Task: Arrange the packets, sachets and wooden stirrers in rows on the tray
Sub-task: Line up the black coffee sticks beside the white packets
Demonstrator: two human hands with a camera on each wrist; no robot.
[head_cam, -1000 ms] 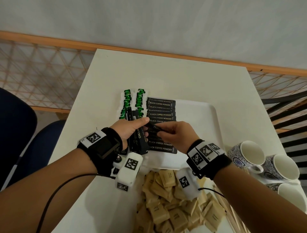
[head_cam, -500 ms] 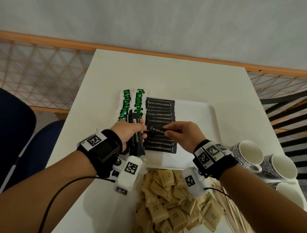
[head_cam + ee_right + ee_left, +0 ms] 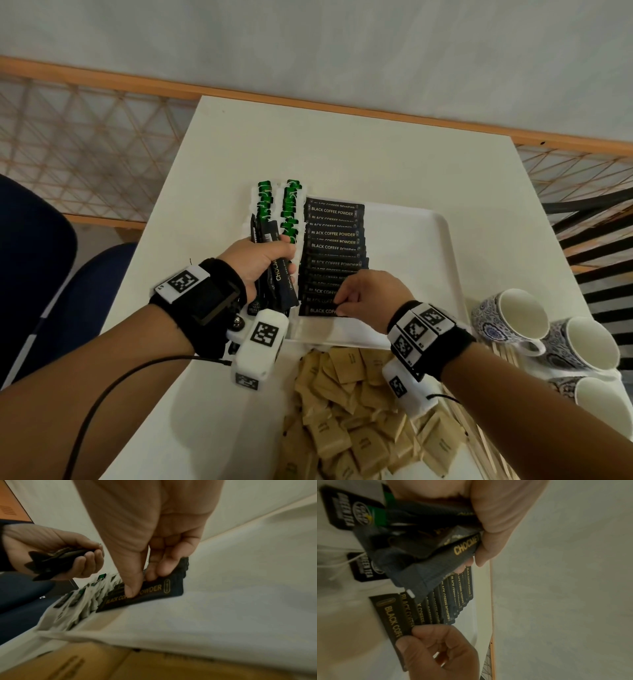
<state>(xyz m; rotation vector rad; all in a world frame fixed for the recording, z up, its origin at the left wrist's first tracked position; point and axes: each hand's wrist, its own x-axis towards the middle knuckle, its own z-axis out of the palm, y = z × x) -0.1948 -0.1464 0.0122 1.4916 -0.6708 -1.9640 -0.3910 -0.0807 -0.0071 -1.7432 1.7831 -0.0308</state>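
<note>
A person's right hand (image 3: 368, 298) pinches a black coffee sachet (image 3: 142, 596) between thumb and fingertips at the near end of a row of coffee sachets (image 3: 334, 246) on a white tray (image 3: 442, 274), the sachet lying flat against the tray floor. The left hand (image 3: 260, 263), just off the tray's left side, is curled tight around a bundle of dark sachets (image 3: 426, 550), one lettered in gold. Two rows of green-tagged tea bags (image 3: 277, 209) run along the tray's left edge, beside the coffee row. In front of the tray, nearer the person, lies a loose heap of brown paper packets (image 3: 356, 428), with wooden stirrers (image 3: 479, 442) at its right. Three patterned cups (image 3: 548, 329) stand to the right of the tray on the white table (image 3: 342, 150).
</note>
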